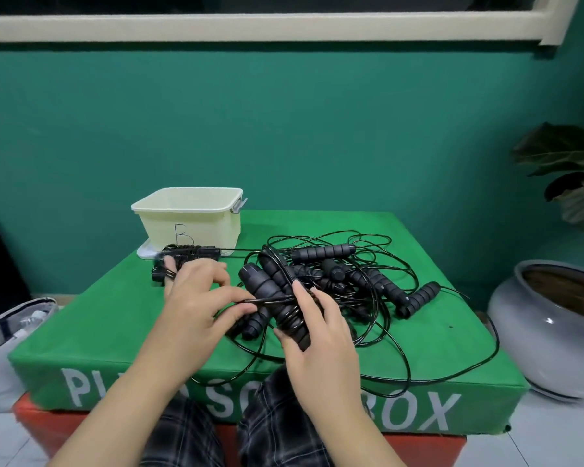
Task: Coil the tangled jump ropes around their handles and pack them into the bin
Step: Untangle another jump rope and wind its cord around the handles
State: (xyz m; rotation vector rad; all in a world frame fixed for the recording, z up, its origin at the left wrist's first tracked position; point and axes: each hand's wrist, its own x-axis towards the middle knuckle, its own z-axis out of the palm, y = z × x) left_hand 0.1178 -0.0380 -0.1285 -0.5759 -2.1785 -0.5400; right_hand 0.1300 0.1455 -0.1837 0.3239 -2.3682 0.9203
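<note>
Clearly, the coming turn of cord hinged on how the pair of handles [280, 298] lay in the right hand [321, 335]: their long axis ran from about 11 o'clock at the far end to 5 o'clock at the near end, tilted up off the green tabletop [122, 318]. The right hand gripped the lower end, thumb curled on the near side and fingers wrapped behind, with a few coils already sitting around the foam. The left hand [196, 298] sat at 9 o'clock from those handles, just beside them, pinching the black cord [267, 299] between thumb and forefinger where it crossed the handles; its other fingers were loosely spread. Both forearms came in from 6 o'clock, roughly level. The tangled heap of jump ropes [361, 278] lay at 2 o'clock from the right hand, touching the held pair. The cream bin [189, 214] stood at 11 o'clock, well beyond the left hand, and nearer to it; one wound bundle [189, 254] lay just before it.
</note>
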